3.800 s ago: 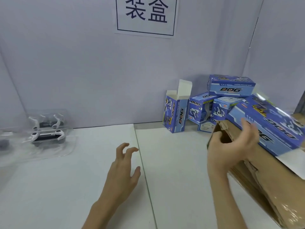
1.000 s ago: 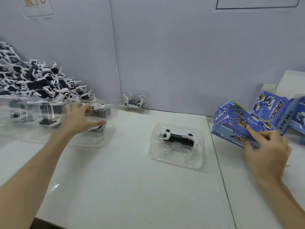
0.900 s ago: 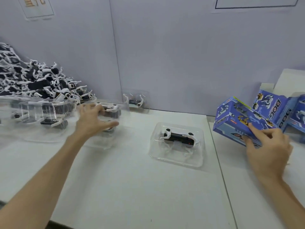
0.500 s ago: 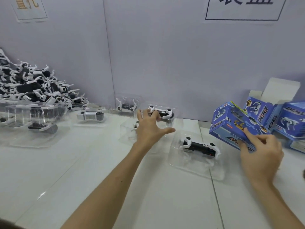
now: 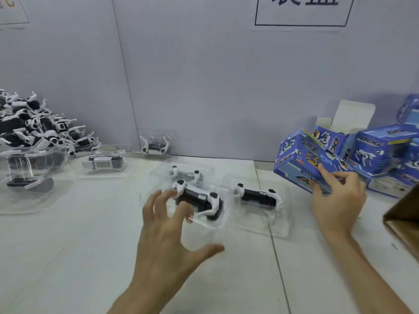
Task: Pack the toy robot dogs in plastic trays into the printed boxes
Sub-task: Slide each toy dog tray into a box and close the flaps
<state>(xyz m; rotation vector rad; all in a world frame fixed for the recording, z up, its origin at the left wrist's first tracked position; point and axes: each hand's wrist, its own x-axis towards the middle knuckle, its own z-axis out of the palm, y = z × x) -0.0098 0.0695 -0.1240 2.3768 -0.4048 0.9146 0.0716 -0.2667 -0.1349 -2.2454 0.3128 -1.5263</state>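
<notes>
Lavender partition walls (image 5: pixel 204 87) back a white bench (image 5: pixel 79 257), with a paper sign (image 5: pixel 301 10) taped high up. The left hand (image 5: pixel 167 241) is spread wide, its fingertips touching the near left side of a clear plastic tray (image 5: pixel 217 224) while the thumb stretches out apart from it. A toy robot dog (image 5: pixel 197 198) lies in that tray: a black body with white legs and black joint caps. Between the hands a second tray (image 5: pixel 281 230) sits on the bench with a matching dog (image 5: pixel 256 196). The right hand (image 5: pixel 335 200) pinches a blue printed box (image 5: pixel 301 164) by its near lower edge, holding it tilted above the bench. Beyond that hand more blue boxes (image 5: pixel 383 152) are stacked, one open box (image 5: pixel 328 138) with its white flap raised. Far left of the left hand is a heap of loose dogs (image 5: pixel 34 130).
</notes>
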